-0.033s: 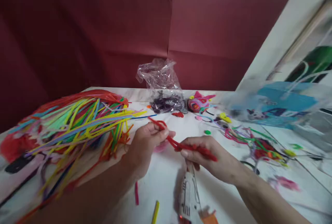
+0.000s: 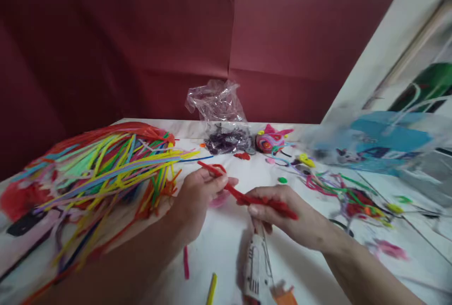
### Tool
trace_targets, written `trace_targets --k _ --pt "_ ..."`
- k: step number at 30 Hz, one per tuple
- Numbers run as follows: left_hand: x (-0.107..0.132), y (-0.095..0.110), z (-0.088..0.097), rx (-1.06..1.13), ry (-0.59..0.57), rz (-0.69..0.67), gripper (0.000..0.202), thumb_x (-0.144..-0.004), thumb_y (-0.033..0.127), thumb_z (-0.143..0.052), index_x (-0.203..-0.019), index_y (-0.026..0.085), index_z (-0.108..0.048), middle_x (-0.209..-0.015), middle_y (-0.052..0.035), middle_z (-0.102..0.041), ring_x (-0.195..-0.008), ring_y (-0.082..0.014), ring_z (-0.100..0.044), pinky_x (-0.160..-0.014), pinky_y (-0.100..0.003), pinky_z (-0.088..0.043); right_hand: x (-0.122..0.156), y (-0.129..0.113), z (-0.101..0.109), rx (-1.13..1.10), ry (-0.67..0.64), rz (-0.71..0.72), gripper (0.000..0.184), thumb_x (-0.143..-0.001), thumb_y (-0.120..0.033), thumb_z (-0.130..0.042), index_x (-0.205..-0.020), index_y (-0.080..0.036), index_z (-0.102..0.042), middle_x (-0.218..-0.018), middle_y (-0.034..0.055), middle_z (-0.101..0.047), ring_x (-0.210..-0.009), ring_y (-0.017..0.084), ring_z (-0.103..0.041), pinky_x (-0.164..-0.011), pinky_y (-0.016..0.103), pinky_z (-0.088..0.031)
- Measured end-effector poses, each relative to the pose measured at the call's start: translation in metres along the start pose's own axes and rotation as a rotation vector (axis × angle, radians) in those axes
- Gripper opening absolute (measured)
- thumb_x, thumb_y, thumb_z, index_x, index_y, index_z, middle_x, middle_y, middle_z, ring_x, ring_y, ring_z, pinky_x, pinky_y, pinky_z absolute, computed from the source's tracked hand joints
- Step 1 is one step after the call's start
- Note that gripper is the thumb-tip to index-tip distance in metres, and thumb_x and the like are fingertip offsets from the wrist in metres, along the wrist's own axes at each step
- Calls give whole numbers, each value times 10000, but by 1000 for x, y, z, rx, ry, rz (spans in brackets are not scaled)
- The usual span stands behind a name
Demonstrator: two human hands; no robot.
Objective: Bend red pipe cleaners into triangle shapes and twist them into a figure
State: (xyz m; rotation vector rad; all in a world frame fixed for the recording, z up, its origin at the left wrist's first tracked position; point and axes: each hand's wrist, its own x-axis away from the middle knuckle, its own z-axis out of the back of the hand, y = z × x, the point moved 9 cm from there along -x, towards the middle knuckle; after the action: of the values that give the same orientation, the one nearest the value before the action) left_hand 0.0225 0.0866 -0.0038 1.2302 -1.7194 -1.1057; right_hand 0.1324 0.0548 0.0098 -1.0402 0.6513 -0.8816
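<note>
A twisted bundle of red pipe cleaners (image 2: 235, 192) stretches between my two hands over the middle of the white table. My left hand (image 2: 196, 196) pinches its upper left part, where a loop and a loose end stick out past the fingertips. The lower right part lies in the closed fingers of my right hand (image 2: 282, 213), with ends showing over the palm side. Just below my right hand is a white hot glue gun (image 2: 252, 267) with a wire stand, its tip partly hidden by the fingers. A pink round piece (image 2: 219, 200) lies behind the left fingertips.
A large heap of colourful pipe cleaners (image 2: 116, 164) covers the left side. At the back are a clear plastic bag (image 2: 221, 112) with dark purple strands and a pink decorated figure (image 2: 270, 140). Tangled scraps (image 2: 339, 189) lie right, before a blue bag (image 2: 388, 140). A yellow piece (image 2: 212, 288) lies in front.
The loose red end at my left fingers has shifted slightly left, and the strands between the hands look closer together. My right hand has moved very slightly.
</note>
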Motion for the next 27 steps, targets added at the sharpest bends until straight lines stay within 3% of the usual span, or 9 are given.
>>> trace_targets --k 5,9,13,16,19,21,27 --pt "2 17 -5 235 -108 -9 85 -744 190 -580 -694 163 -516 -765 -45 -648 -793 -190 -588 -757 -352 -411 -6 2 7 -386 -29 79 488 -862 -473 -409 -678 -104 -670 -560 73 -641 -387 106 -520 -431 240 -398" --pt "2 27 -4 242 -172 -93 83 -743 173 -588 -697 173 -519 -735 -24 -643 -789 -165 -577 -713 -302 -403 -10 6 18 -741 61 74 302 -809 -393 -544 -927 -150 -679 -521 35 -653 -346 109 -531 -354 202 -376" --pt "6 36 -7 144 -222 -188 65 -779 235 -546 -819 186 -534 -746 -29 -639 -758 -157 -577 -694 -289 -407 -8 7 33 -778 220 73 193 -732 -298 -655 -846 -147 -694 -536 34 -675 -347 99 -548 -384 196 -413" --pt "15 52 -2 -234 -102 -399 197 -753 277 -582 -926 195 -536 -913 -55 -644 -878 -197 -580 -801 -337 -412 -6 12 41 -752 306 41 141 -718 -278 -673 -755 -142 -679 -548 37 -688 -347 101 -566 -407 198 -432" --pt "33 78 0 -808 146 -753 330 -731 255 -599 -1045 186 -526 -1139 -85 -573 -1116 -242 -476 -962 -375 -332 -5 15 35 -703 245 -46 166 -736 -279 -656 -661 -132 -635 -523 56 -685 -342 117 -580 -383 191 -425" --pt "39 84 -6 -1064 204 -928 365 -759 258 -548 -1103 152 -495 -1198 -117 -533 -1193 -256 -406 -1012 -407 -285 -3 12 30 -669 192 -79 192 -743 -289 -646 -645 -128 -616 -514 66 -682 -348 130 -591 -372 188 -426" --pt "33 87 -11 -1484 279 -1152 388 -843 284 -417 -1190 122 -483 -1261 -142 -489 -1280 -286 -267 -1017 -476 -265 7 2 46 -590 274 -94 224 -710 -299 -674 -600 -116 -610 -475 61 -657 -339 121 -578 -349 174 -422"
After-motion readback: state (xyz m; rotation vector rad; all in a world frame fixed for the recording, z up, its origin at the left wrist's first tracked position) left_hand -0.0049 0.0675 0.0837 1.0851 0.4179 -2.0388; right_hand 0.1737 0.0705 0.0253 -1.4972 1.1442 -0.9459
